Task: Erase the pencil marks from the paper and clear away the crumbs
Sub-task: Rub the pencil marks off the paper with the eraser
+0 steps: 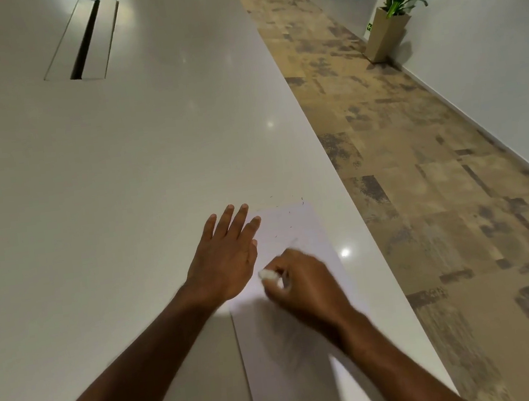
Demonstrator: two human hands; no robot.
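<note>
Left hand: the left hand [222, 262] lies flat, fingers straight and spread, pressing the far left edge of the white sheet of paper [288, 347].
Right hand: the right hand [303, 284], blurred, curls around a small white eraser [268, 274] on the sheet.
Paper: near the glossy white table [119, 168]'s right edge.
Crumbs: dark eraser crumbs [286, 212] dot the sheet's far end.

The paper [308, 354] is a plain white sheet lying flat near the right edge of the counter [121, 184], long side running away from the viewer. Faint grey pencil marks [293, 340] show on its near half (blurry, hard to make out). The eraser [267, 275] is a small white lump over the sheet's left edge. Tiny dark crumbs [288, 212] are scattered around the far end.
</note>
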